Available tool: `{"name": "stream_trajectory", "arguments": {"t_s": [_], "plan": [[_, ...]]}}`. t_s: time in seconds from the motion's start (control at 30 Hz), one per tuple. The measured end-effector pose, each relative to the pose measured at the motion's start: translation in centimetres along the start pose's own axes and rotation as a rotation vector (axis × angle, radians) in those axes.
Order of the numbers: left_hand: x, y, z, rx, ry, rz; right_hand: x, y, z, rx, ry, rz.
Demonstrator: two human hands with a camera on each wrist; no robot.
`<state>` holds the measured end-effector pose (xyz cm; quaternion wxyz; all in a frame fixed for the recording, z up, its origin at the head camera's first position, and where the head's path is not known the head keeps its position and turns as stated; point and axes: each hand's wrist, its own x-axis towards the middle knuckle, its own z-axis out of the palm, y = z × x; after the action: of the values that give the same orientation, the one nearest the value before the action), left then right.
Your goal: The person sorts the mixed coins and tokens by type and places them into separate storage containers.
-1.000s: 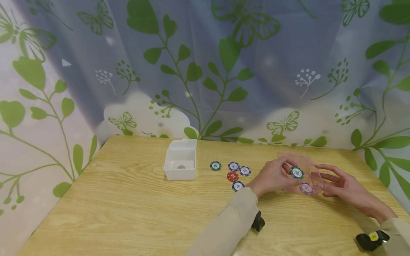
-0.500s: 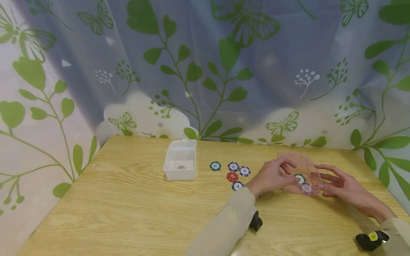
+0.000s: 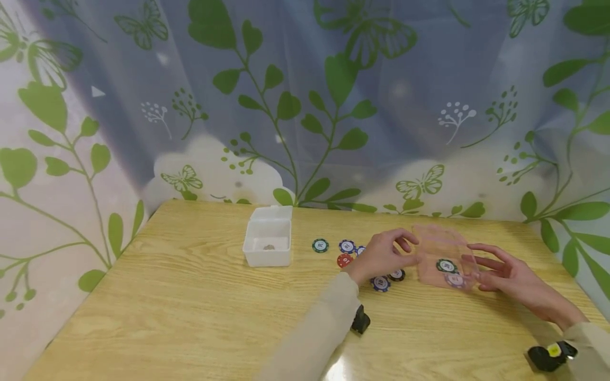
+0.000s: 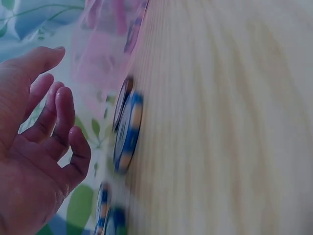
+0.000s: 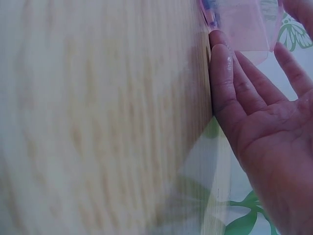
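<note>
A clear pink box point(image 3: 440, 244) stands on the wooden table point(image 3: 190, 307), right of centre. A green chip point(image 3: 446, 265) and a purple chip point(image 3: 455, 279) lie inside it. My right hand point(image 3: 500, 271) rests straight fingers against the box's right side; in the right wrist view the fingers point(image 5: 230, 78) reach the pink box point(image 5: 244, 24). My left hand point(image 3: 381, 254) hovers left of the box, loosely curled and holding nothing. It is above loose chips: a blue one point(image 3: 380, 283) and a black one point(image 3: 396, 275). The left wrist view shows the left hand point(image 4: 39, 147) beside a blue chip point(image 4: 128, 132).
More chips lie left of my left hand: green point(image 3: 321, 245), blue point(image 3: 347, 246) and red point(image 3: 343, 260). A white box point(image 3: 268, 244) with its lid open holds one small item. A leaf-print curtain closes off the back and sides.
My left hand let the green chip go into the clear pink box, then drew back left over the loose chips. The right hand stayed against the box.
</note>
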<state>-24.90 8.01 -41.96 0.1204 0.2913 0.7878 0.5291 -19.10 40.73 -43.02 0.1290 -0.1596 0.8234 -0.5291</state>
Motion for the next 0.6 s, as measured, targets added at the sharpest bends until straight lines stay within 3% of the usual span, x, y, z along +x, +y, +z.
{"name": "stream_trajectory", "arguments": {"t_s": [0.27, 0.6], "plan": [[-0.6, -0.3, -2.5, 0.177, -0.101, -0.043, 0.2, 0.1, -0.1, 0.013, -0.022, -0.03], [-0.8, -0.1, -3.3, 0.309, -0.194, -0.037, 0.1, 0.1, -0.2, 0.028, -0.025, -0.02]]}}
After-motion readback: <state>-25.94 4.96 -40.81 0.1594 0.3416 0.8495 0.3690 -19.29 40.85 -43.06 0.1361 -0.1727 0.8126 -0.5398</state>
